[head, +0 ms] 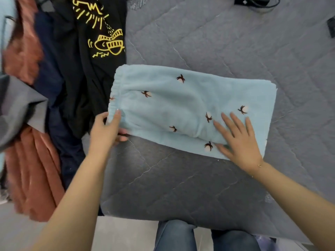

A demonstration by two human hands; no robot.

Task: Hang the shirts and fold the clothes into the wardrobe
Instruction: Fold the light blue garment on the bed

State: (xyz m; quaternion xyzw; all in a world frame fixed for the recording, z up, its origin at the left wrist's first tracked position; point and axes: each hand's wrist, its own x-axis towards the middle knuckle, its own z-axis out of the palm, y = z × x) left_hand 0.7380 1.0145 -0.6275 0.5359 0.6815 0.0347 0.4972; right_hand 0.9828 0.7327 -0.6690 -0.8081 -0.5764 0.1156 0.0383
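Mid-fold: grey quilted bed, rust, navy and black clothes pile along left edge crowding it, soft light blue fleece pants folded near front edge, floppy, best taken at elastic waistband, left hand pinching it, right hand flat, fingers spread, pressing cloth.

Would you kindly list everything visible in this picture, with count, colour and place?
fleece trousers: one, light blue with small dark-and-white motifs, folded on the quilt, centre
quilt: one, grey, stitched, covering the bed
black T-shirt: one, black with yellow print, upper left
navy garment: one, dark blue, left of the T-shirt
rust garment: one, orange-brown, far left
grey garment: one, left edge
dark device with cable: one, black, top right
jeans: blue, the person's legs, bottom
left hand: its grip pinches the elastic waistband
right hand: flat, pressing the trousers
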